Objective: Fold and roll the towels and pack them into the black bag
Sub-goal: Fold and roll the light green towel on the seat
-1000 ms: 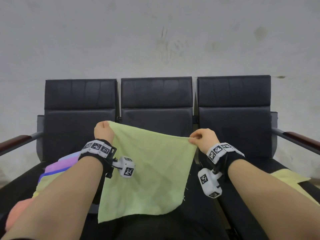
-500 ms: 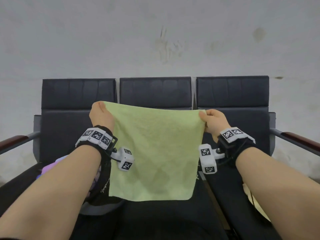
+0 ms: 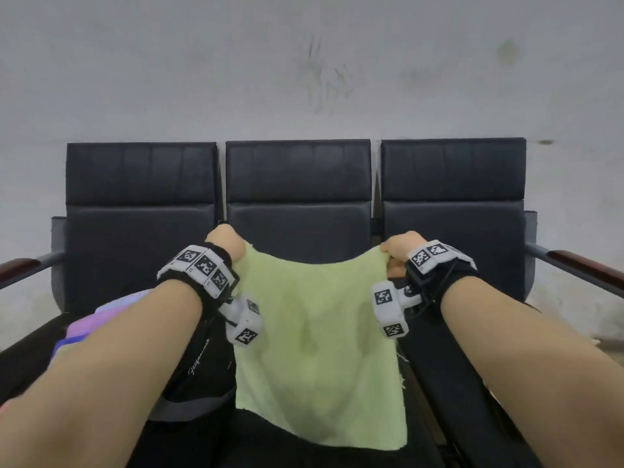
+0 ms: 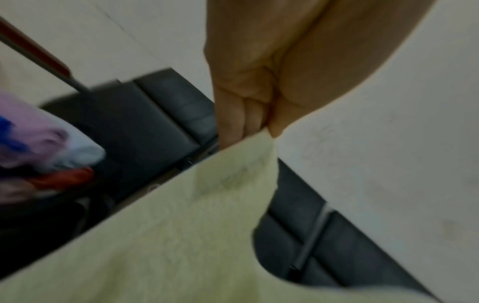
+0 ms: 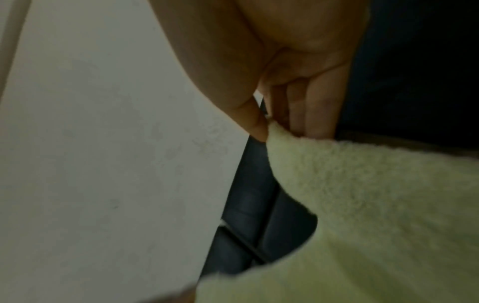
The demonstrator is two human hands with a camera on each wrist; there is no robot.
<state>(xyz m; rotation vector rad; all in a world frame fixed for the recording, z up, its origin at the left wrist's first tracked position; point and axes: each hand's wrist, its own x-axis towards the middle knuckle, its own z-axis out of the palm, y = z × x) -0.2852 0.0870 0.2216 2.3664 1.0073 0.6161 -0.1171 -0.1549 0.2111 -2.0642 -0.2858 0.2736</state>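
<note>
A light green towel [image 3: 317, 349] hangs spread out in front of the middle seat. My left hand [image 3: 225, 244] pinches its top left corner, and my right hand [image 3: 398, 252] pinches its top right corner. The top edge sags a little between them. In the left wrist view thumb and fingers of the left hand [image 4: 261, 123] nip the towel [image 4: 181, 235] corner. The right wrist view has the right hand [image 5: 269, 125] pinching the towel [image 5: 376, 205] likewise. A black bag [image 3: 199, 376] lies on the left seat below my left forearm, partly hidden.
Three black padded seats [image 3: 297, 204] stand in a row against a grey wall, with wooden armrests [image 3: 587, 268] at both ends. A pile of purple, blue and white towels [image 3: 94, 322] lies on the left seat, also in the left wrist view as towels [image 4: 44, 143].
Both hands raised the towel and pulled it taut half a second ago. Now they have come down and slightly closer, so the top edge sags and the towel hangs lower.
</note>
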